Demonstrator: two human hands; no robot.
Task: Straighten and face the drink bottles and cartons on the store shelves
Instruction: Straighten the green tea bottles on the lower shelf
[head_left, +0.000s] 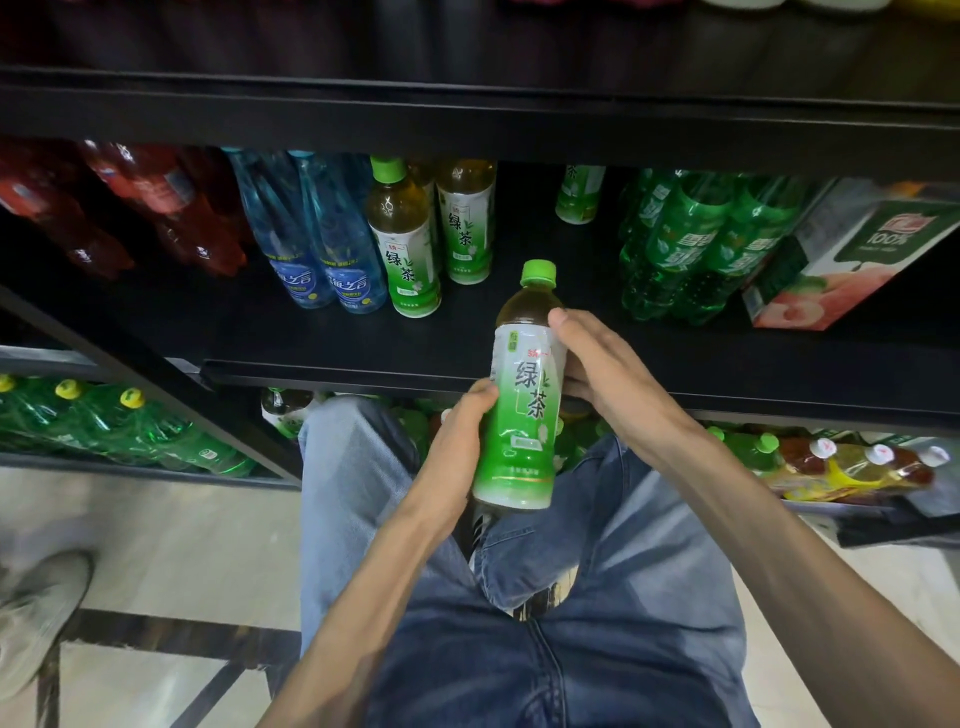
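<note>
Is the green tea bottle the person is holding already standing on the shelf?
No: the green tea bottle is held in the air in front of the shelf, gripped by the left hand and right hand.

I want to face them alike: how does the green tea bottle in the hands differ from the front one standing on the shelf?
The held bottle is off the shelf, gripped by the left hand and right hand; the shelf bottle stands untouched beside the blue bottles. Both share green caps and labels facing forward.
</note>
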